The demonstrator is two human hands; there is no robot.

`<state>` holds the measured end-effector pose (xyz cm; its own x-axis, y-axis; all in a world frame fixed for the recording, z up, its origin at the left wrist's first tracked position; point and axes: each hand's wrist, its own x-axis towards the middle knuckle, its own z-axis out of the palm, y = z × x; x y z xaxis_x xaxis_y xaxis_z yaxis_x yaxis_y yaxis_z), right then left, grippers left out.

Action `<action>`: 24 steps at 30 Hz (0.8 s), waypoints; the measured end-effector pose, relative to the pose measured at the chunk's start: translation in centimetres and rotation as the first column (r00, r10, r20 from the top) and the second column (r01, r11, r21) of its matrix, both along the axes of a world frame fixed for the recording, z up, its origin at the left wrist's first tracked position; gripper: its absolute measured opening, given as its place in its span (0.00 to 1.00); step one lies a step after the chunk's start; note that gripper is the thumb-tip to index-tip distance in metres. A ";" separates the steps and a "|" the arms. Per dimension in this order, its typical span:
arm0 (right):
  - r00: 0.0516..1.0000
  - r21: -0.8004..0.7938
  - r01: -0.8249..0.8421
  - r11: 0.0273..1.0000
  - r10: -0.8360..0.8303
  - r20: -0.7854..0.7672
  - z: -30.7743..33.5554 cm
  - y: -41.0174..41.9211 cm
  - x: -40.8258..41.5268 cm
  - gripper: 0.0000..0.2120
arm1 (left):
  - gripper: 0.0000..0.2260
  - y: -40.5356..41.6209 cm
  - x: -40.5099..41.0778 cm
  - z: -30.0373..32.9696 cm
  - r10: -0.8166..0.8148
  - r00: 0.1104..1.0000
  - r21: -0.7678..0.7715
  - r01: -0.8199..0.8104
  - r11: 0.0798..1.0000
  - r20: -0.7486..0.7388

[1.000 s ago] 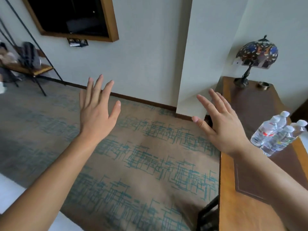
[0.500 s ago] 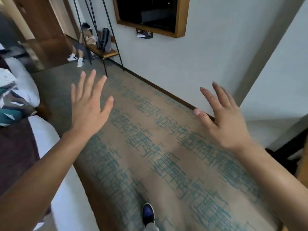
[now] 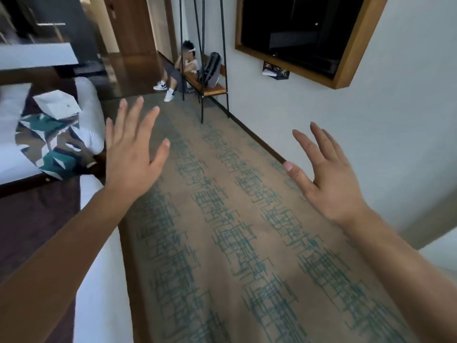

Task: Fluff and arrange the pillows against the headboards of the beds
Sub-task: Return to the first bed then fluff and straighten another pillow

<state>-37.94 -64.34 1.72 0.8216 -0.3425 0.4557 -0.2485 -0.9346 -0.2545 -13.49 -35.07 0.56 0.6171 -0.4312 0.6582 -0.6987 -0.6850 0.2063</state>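
Observation:
My left hand [image 3: 131, 154] and my right hand [image 3: 329, 177] are both raised in front of me over the carpet, fingers spread, holding nothing. At the left, a white bed [image 3: 99, 280] with a dark brown runner runs along the near edge. Beyond it lies a second bed with white bedding [image 3: 91, 120], a teal, brown and white patterned cushion [image 3: 49, 144] and a white paper bag [image 3: 58, 107] on top. No headboard shows in this view.
A patterned carpet aisle [image 3: 235, 231] runs between the beds and the white wall. A framed TV [image 3: 304, 33] hangs on the wall at right. Farther on stands a black metal rack with a backpack [image 3: 211, 70]; a person [image 3: 183, 70] sits beside it.
The view has swung left, from the desk with lamp and bottles to the aisle and the beds. Both hands stay raised and open throughout.

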 end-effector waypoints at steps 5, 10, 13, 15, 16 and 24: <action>0.988 -0.004 -0.148 0.989 0.148 -0.037 -1.1 -2.2 11.1 0.33 | 0.27 -0.3 7.3 1.5 0.060 0.995 0.079 -0.066 0.995 0.078; 0.957 0.028 -0.291 0.956 0.291 -0.004 -1.6 -4.4 22.5 0.32 | 0.27 -1.6 13.3 2.3 0.155 0.982 0.076 -0.164 0.983 0.111; 0.943 0.004 -0.332 0.943 0.331 0.035 -1.9 -5.9 27.0 0.32 | 0.27 -2.0 15.2 2.4 0.201 0.975 0.059 -0.207 0.977 0.093; 0.914 0.041 -0.404 0.914 0.400 0.073 -0.3 -7.8 32.6 0.32 | 0.26 -2.8 18.1 3.3 0.324 0.940 0.074 -0.333 0.940 0.107; 0.913 -0.031 -0.395 0.918 0.396 0.097 -0.3 -8.1 33.5 0.32 | 0.26 -2.5 18.2 3.4 0.324 0.941 0.074 -0.332 0.940 0.101; 0.855 -0.058 -0.504 0.862 0.507 0.106 1.9 -8.7 45.9 0.31 | 0.26 -1.8 25.0 4.7 0.538 0.830 0.130 -0.556 0.821 0.150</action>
<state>7.99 -73.05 3.67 0.8201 0.1200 0.5595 0.2893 -0.9306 -0.2244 11.53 -36.84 5.26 0.7164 -0.1481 0.6818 -0.2102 -0.9776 0.0086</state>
